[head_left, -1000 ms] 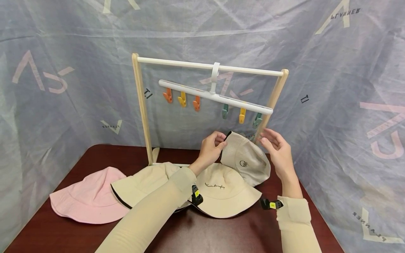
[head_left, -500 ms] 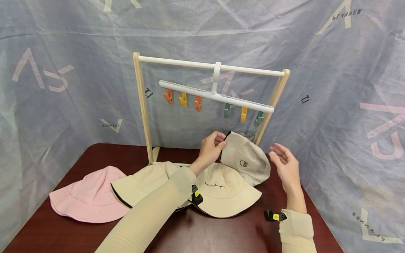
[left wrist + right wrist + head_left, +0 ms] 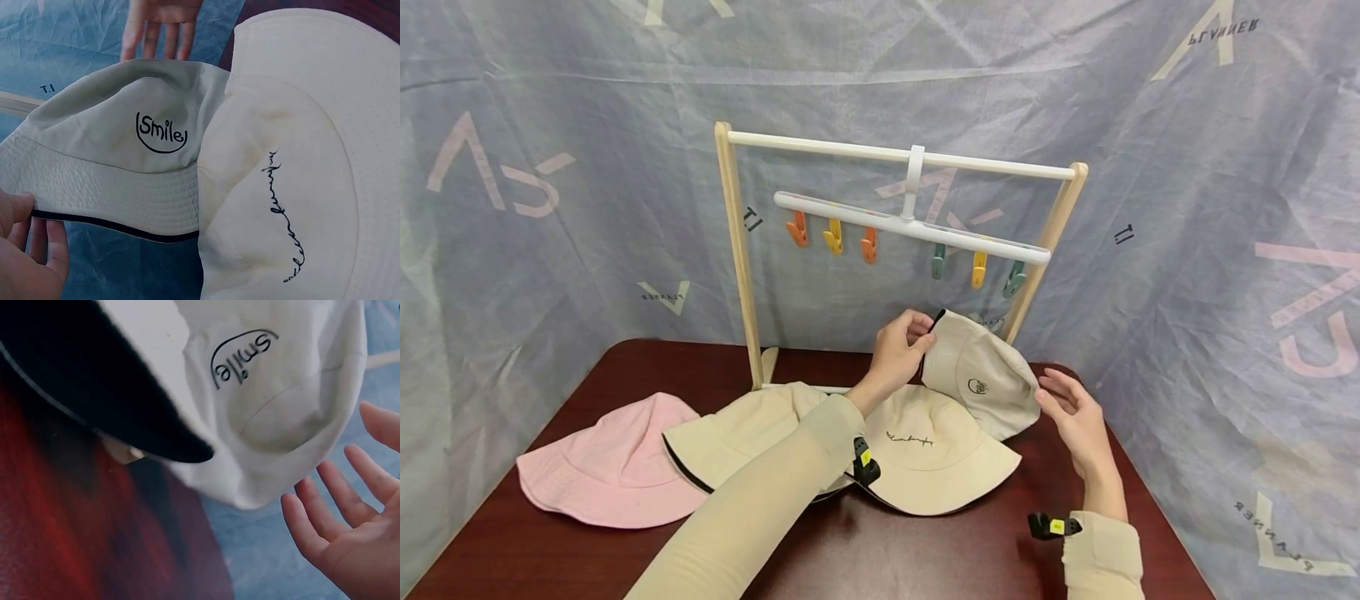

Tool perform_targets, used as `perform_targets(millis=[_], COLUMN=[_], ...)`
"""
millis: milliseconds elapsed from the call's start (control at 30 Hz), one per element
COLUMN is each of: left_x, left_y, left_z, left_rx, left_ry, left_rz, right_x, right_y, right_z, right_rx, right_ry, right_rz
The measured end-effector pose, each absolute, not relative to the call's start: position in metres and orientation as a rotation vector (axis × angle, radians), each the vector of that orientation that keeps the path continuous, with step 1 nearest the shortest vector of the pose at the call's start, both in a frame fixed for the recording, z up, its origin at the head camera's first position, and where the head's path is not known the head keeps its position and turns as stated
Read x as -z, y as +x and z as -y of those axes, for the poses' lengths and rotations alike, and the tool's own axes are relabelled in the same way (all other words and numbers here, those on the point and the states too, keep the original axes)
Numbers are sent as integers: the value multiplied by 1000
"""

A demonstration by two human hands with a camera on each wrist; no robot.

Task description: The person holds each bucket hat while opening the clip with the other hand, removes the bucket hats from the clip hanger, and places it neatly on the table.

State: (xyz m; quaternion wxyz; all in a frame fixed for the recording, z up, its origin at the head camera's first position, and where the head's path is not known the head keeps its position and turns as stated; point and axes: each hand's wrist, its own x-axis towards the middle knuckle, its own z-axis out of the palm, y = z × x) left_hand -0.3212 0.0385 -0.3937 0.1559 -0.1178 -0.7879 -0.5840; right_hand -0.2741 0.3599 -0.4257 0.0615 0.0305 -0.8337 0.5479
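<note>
A pale grey bucket hat (image 3: 981, 375) with a black-edged brim and a "Smile" print is tilted on its side at the right of the table. My left hand (image 3: 898, 350) pinches its brim between thumb and fingers; in the left wrist view the thumb (image 3: 15, 209) lies on the outer face and the fingers behind. My right hand (image 3: 1075, 417) is at the hat's crown, fingers spread and nothing gripped. In the right wrist view the fingertips (image 3: 306, 487) lie right at the crown's edge. A cream bucket hat (image 3: 925, 442) with script lettering overlaps the grey one's lower side.
Another cream hat (image 3: 737, 433) and a pink hat (image 3: 625, 467) lie to the left on the dark red table (image 3: 910, 558). Behind them stands a wooden rack (image 3: 741, 250) carrying a white hanger (image 3: 865, 218) with several coloured clips (image 3: 868, 246). A grey cloth (image 3: 587, 208) surrounds the table.
My right hand has moved down from beside the rack's right post, first outward, then in to the hat's crown. My left hand keeps its pinch on the brim, and the hat has barely moved.
</note>
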Motion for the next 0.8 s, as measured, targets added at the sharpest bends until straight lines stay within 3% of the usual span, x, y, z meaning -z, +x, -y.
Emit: perform_targets(millis=[800], left_x=[398], left_y=[-319], left_z=[-36], left_rx=[1706], left_ry=[-305], left_rz=[2260], right_x=[469], right_y=[-280], right_z=[-369], right_rx=[-1945], right_ry=[-43], right_rz=[2631])
